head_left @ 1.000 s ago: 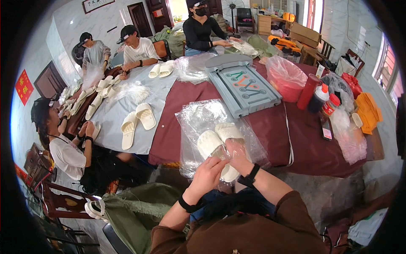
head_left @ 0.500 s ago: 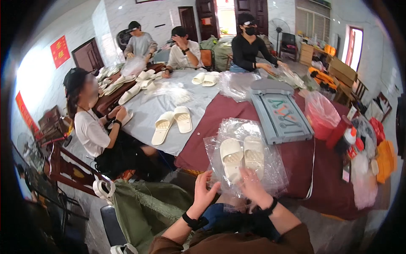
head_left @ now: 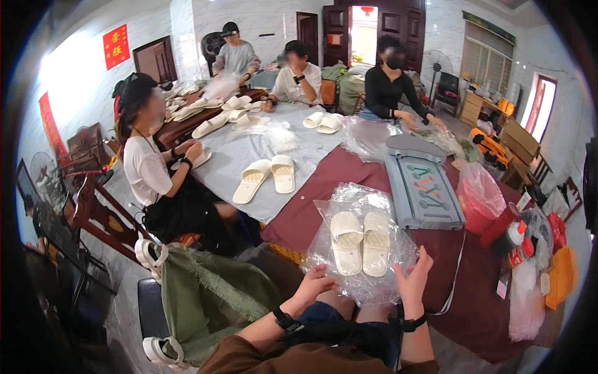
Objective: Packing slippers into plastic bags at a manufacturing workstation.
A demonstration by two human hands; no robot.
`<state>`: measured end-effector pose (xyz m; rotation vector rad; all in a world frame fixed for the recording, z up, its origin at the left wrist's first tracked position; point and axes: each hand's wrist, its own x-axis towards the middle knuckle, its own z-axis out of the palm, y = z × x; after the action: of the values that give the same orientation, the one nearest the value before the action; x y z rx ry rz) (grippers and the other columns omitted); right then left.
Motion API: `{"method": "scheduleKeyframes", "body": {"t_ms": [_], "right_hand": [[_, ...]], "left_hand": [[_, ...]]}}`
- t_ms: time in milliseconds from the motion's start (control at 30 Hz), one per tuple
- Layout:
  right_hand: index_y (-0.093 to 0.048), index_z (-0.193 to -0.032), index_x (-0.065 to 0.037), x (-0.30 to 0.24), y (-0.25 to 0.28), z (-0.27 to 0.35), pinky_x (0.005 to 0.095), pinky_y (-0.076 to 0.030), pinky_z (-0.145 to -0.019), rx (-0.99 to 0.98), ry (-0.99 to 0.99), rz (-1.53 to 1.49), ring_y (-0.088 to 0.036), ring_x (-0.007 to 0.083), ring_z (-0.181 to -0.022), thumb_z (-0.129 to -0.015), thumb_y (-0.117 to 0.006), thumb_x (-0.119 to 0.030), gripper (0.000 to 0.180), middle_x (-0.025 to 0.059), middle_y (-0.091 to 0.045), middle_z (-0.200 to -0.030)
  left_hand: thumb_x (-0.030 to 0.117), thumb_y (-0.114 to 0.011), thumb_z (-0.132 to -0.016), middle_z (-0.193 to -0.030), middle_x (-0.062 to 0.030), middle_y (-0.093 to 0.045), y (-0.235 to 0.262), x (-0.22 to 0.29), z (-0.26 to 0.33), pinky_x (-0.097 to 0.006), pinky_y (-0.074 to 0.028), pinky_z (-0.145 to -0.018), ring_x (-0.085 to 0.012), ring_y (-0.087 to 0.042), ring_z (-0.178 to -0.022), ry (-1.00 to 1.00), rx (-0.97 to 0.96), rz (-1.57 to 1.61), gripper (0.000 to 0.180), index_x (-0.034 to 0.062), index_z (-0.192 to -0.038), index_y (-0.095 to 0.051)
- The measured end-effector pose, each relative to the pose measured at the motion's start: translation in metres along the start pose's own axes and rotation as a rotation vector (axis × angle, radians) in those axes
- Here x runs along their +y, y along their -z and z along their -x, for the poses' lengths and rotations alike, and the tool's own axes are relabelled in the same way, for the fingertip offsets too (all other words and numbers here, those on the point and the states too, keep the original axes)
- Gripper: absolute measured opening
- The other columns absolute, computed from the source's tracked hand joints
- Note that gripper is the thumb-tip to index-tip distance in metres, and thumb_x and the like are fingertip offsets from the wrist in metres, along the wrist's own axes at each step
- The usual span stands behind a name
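Note:
A pair of cream slippers lies side by side at the table's near edge, their toe straps pointing away from me. They rest in a clear plastic bag, whose crinkled film spreads out around them. My left hand is beside the bag's lower left edge, fingers stretched toward the film and touching it. At the lower right edge, my right hand has its fingers raised and apart, its thumb close to the film. Both hands appear open; whether either fingertip pinches the film is hard to make out.
Another cream slipper pair lies on the grey cloth. A grey plastic case stands beyond the bag, near a pink bag. A green sack hangs at my left. Several people sit or stand around the table.
My right hand has moved off the slippers to the bag's right edge. My left hand has come to its left edge. The slippers now lie more evenly side by side, and my view has shifted.

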<state>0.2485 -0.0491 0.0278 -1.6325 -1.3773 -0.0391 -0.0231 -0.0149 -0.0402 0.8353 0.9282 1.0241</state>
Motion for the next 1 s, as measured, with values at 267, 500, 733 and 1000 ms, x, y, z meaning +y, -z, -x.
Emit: {"method": "scheduleKeyframes", "body": {"t_ms": [267, 500, 733, 1000], "right_hand": [[-0.068, -0.107, -0.005, -0.010, 0.002, 0.024, 0.0368, -0.051, -0.076, -0.430, -0.122, -0.222, -0.058, 0.0292, -0.101, -0.077, -0.074, -0.006, 0.031, 0.0092, -0.063, -0.096], [-0.069, -0.089, -0.011, -0.051, -0.018, 0.047, 0.0422, -0.044, -0.086, -0.384, 0.451, -0.163, -0.056, 0.0290, -0.094, -0.076, -0.070, -0.009, 0.013, 0.0057, -0.062, -0.089], [-0.070, -0.094, -0.007, -0.068, -0.022, 0.058, 0.0402, -0.047, -0.086, -0.689, 0.524, -0.377, -0.057, 0.0303, -0.093, -0.079, -0.069, -0.007, 0.016, 0.0075, -0.061, -0.093], [-0.073, -0.103, -0.006, -0.058, 0.025, 0.010, 0.0318, -0.050, -0.061, -0.500, 0.201, -0.572, -0.062, 0.0214, -0.067, -0.085, -0.068, -0.001, 0.019, 0.0091, -0.069, -0.086]], "left_hand": [[0.032, -0.056, -0.101, -0.105, -0.0133, -0.060, -0.006, 0.009, 0.004, -0.045, -0.050, -0.103, -0.0309, -0.062, -0.107, 0.250, -0.126, 0.433, 0.043, 0.0006, -0.128, -0.048], [0.058, -0.049, -0.100, -0.122, -0.0102, -0.059, -0.018, 0.012, 0.000, -0.040, -0.047, -0.103, -0.0240, -0.060, -0.110, 0.296, -0.189, 0.378, 0.059, 0.0080, -0.132, -0.051], [0.042, -0.045, -0.106, -0.123, -0.0077, -0.063, -0.024, 0.012, 0.009, -0.036, -0.052, -0.092, -0.0174, -0.062, -0.109, 0.338, -0.331, 0.355, 0.048, 0.0044, -0.135, -0.051], [0.025, -0.059, -0.102, -0.099, -0.0032, -0.067, -0.028, 0.030, 0.025, -0.028, -0.054, -0.072, -0.0110, -0.062, -0.081, 0.430, -0.095, 0.209, 0.030, 0.0016, -0.121, -0.060]]}}
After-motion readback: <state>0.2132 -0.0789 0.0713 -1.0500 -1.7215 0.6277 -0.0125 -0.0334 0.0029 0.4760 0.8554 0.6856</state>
